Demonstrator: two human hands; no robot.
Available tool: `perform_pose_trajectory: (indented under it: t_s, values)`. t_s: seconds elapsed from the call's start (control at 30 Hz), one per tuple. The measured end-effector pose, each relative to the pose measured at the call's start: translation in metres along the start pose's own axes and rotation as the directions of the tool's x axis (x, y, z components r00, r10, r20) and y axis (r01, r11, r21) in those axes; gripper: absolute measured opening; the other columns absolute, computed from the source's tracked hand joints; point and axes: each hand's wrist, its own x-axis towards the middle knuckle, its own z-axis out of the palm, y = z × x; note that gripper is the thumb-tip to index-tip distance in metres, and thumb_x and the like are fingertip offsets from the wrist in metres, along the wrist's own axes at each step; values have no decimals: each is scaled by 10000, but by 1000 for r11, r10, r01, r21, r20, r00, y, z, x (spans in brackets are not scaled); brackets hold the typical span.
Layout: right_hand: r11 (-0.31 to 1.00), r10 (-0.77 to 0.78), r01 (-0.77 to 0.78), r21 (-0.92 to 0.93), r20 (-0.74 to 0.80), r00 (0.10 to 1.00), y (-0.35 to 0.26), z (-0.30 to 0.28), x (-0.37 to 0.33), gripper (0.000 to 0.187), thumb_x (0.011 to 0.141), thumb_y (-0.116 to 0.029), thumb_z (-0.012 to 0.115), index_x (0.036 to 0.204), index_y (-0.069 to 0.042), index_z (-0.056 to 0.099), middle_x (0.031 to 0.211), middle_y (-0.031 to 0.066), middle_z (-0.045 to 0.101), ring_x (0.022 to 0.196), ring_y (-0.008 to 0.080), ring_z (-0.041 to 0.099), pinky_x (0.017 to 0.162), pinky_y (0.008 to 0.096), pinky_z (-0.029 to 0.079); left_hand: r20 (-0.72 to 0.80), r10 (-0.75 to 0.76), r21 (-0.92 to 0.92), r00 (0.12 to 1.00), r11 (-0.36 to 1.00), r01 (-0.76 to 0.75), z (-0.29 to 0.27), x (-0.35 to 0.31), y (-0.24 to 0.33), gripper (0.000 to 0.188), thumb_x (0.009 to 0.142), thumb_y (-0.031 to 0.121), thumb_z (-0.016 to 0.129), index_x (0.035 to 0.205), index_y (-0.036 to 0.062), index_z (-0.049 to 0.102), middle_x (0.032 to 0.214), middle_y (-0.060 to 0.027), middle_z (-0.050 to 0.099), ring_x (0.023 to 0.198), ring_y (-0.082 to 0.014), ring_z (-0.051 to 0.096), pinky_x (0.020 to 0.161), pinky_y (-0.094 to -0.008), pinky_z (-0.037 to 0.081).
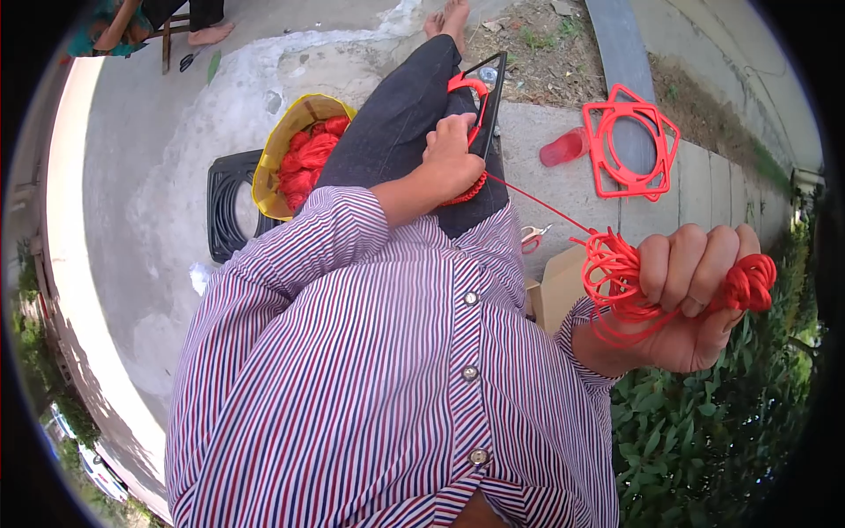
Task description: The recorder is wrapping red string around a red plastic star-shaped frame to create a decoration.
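Note:
My right hand [691,295] is raised at the right, its fingers wrapped round a looped bundle of red cord [612,264]. More of the bundle [748,282] sticks out on the hand's far side. A taut strand [537,204] runs from the bundle to my left hand [451,160] over my lap. That hand is closed on a red plastic ring [476,85], which lies against a black square frame [501,79] on my thigh. Tight turns of red cord [471,191] cover the ring's near part. The left fingertips are partly hidden.
Left of my leg stands a yellow basket [261,180] of red cord, beside black frames [220,207]. Red frames [601,150] and a red cup-like piece [562,148] lie at the right. Scissors [532,236] and a cardboard box [559,286] are beside me. Another person [189,22] sits far left.

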Motion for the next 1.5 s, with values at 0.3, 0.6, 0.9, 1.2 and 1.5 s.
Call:
perform_pose_trajectory:
  t_s: [0.3, 0.6, 0.9, 1.2, 1.5]
  values:
    - [584, 521, -319, -746, 44, 852, 60, -93, -4, 251, 828, -73, 669, 1052, 8, 589, 912, 65, 632, 835, 149, 596, 749, 309, 473, -63, 342, 32, 938, 940, -340, -47, 9, 2, 97, 892, 122, 602, 879, 26, 597, 674, 36, 540, 580, -35, 433, 523, -196, 344]
    - [528, 524, -659, -536, -404, 749, 181, -106, -39, 167, 796, -18, 668, 955, 30, 656, 894, 63, 664, 825, 122, 631, 739, 248, 505, 20, 209, 376, 978, 905, -201, -55, 8, 0, 271, 892, 261, 619, 761, 24, 622, 587, -7, 511, 502, -69, 428, 451, -239, 317]
    - [519, 178, -272, -810, -209, 962, 153, -97, -24, 234, 788, -88, 735, 982, 30, 676, 1017, 67, 642, 890, 164, 624, 795, 285, 494, 320, -64, -389, 945, 901, 193, -50, -19, 52, 172, 879, 189, 566, 739, 90, 572, 550, 52, 437, 390, -31, 233, 366, -218, 156]
    - [971, 235, -226, 83, -531, 814, 71, -88, -24, 248, 958, -182, 471, 1105, -9, 570, 960, 112, 601, 826, 225, 607, 908, 442, 453, 261, -305, -378, 916, 841, 387, -34, -7, 25, 266, 950, 230, 476, 746, 66, 523, 721, -93, 608, 384, -78, 351, 347, -228, 222]
    - [882, -136, 243, 404, -274, 952, -71, -107, -72, 157, 975, -213, 498, 979, -56, 490, 642, -16, 492, 516, 118, 465, 774, 392, 450, 457, -304, -343, 836, 807, 480, -46, 1, 8, 26, 728, 94, 478, 712, 102, 459, 683, -127, 596, 381, -87, 322, 349, -254, 216]
